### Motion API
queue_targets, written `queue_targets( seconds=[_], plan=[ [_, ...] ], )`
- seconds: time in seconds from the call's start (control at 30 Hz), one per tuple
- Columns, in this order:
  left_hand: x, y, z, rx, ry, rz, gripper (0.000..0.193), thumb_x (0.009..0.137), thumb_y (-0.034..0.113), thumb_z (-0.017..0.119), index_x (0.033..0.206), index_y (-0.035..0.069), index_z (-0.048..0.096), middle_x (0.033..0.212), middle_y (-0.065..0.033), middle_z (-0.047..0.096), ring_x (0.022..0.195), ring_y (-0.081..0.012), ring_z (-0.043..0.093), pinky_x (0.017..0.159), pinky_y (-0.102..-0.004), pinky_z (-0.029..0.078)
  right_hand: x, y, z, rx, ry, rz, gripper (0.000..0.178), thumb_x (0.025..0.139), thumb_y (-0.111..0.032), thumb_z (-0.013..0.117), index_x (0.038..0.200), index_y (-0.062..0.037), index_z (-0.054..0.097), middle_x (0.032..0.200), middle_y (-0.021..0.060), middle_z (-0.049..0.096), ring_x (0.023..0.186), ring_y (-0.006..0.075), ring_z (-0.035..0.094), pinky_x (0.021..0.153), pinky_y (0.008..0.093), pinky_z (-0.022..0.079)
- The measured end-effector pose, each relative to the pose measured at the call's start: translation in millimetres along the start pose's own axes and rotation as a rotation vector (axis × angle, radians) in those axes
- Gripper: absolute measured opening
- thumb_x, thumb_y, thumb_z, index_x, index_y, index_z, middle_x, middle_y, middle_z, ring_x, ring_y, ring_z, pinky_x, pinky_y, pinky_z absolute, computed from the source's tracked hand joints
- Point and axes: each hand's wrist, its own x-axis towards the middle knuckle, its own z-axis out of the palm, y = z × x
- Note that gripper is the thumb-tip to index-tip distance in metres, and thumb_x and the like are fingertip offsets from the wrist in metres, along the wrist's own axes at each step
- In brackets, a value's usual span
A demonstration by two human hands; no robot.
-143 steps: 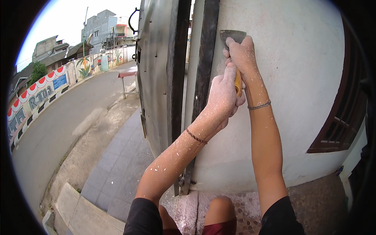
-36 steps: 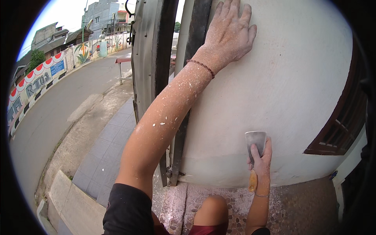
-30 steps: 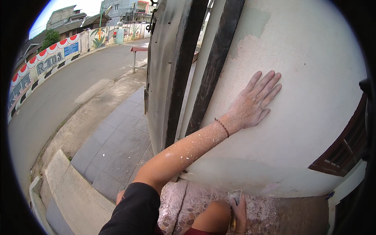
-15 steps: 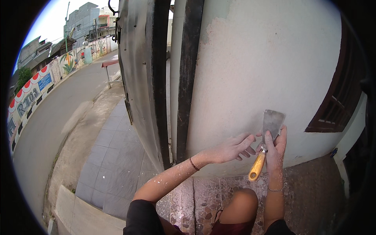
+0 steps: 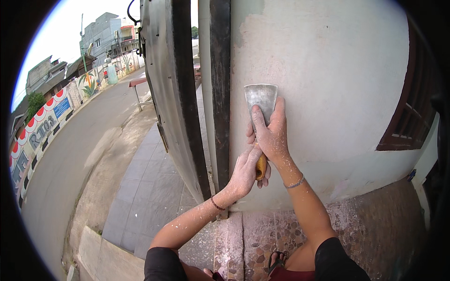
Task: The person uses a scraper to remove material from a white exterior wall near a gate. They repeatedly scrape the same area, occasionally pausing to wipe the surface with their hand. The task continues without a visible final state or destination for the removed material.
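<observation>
A scraper (image 5: 262, 96) with a wide grey metal blade and a wooden handle points upward in front of the pale wall (image 5: 323, 84). My right hand (image 5: 273, 133) grips it high up, with the thumb lying flat on the blade and fingers behind it. Lower down, my left hand (image 5: 244, 171) is closed around the wooden handle, whose yellow end shows between its thumb and fingers. White dust and flakes cover both hands and forearms. The wall behind has a patch of peeled paint near its upper left. Whether the blade touches the wall I cannot tell.
Left of the wall stand a dark post (image 5: 220, 93) and a metal gate panel (image 5: 166, 93). A brown window frame (image 5: 408, 117) is at the right. Debris lies on the stone-patterned floor (image 5: 347, 229). Grey tiles (image 5: 140, 187) and a road (image 5: 79, 150) lie to the left.
My right hand has carried the scraper up and left, toward the dark post. My left hand, open and apart before, has closed on the handle.
</observation>
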Motion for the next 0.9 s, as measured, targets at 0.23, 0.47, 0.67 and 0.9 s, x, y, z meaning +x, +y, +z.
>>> queue_targets(
  seconds=[0.23,0.47,0.67,0.9],
  plan=[
    [-7,-25,0,0.046,0.199,0.039,0.054,0.106,0.051,0.028,0.099,0.002,0.05,0.058,-0.0072,0.055,0.041,-0.0144,0.053,0.034,-0.0219,0.039,-5,29,14,0.114,-0.076,-0.046,0.034,0.1,-0.017,0.053,0.116,-0.0009,0.028,0.07,0.0052,0.057,0.048,0.0101,0.057,0.035,0.0234,0.044],
    [-16,-14,3,-0.034,0.233,0.069,0.052,0.107,0.05,0.025,0.102,0.004,0.049,0.056,-0.0042,0.052,0.037,-0.009,0.043,0.033,-0.0208,0.033,-4,26,26,0.117,-0.065,-0.063,0.033,0.099,-0.014,0.053,0.115,0.0018,0.029,0.066,0.0055,0.054,0.044,0.0124,0.054,0.033,0.0258,0.04],
    [-16,-5,-3,0.017,0.229,0.039,0.052,0.107,0.05,0.026,0.1,0.005,0.05,0.052,-0.0023,0.048,0.035,-0.0082,0.034,0.033,-0.022,0.027,1,33,33,-0.081,0.035,-0.076,0.039,0.097,-0.016,0.055,0.119,0.0072,0.031,0.088,0.0201,0.052,0.074,0.0286,0.06,0.062,0.0412,0.049],
    [-16,-3,-5,0.009,0.244,0.042,0.052,0.106,0.05,0.028,0.097,0.005,0.052,0.05,-0.0025,0.047,0.035,-0.0083,0.035,0.033,-0.0224,0.027,1,35,35,-0.143,0.114,-0.211,0.042,0.096,-0.017,0.055,0.12,0.0091,0.032,0.096,0.0248,0.048,0.085,0.0356,0.056,0.075,0.047,0.047]
  ],
)
